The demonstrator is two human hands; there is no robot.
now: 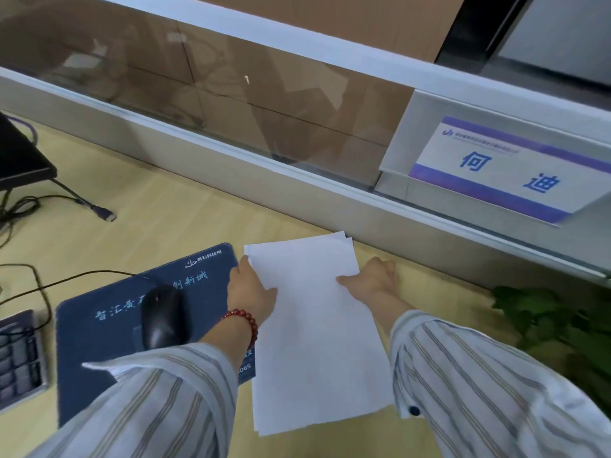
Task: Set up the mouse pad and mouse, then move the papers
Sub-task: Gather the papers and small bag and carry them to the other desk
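A thin stack of white papers point(314, 332) sits in the middle of the wooden desk, its left edge overlapping the dark blue mouse pad point(99, 335). A black wired mouse point(162, 317) rests on the pad. My left hand point(251, 289) grips the stack's left edge near the top, thumb on the sheet. On the right edge my right hand point(370, 280) pinches the stack, thumb on top and fingers underneath. Whether the papers touch the desk I cannot tell.
A glass-and-metal desk partition point(297, 180) runs along the back, with a name card point(509, 166) at right. A keyboard point(16, 355) lies at far left, a monitor base and loose cable plug point(107, 214) at back left, and green plant leaves point(555, 322) at right.
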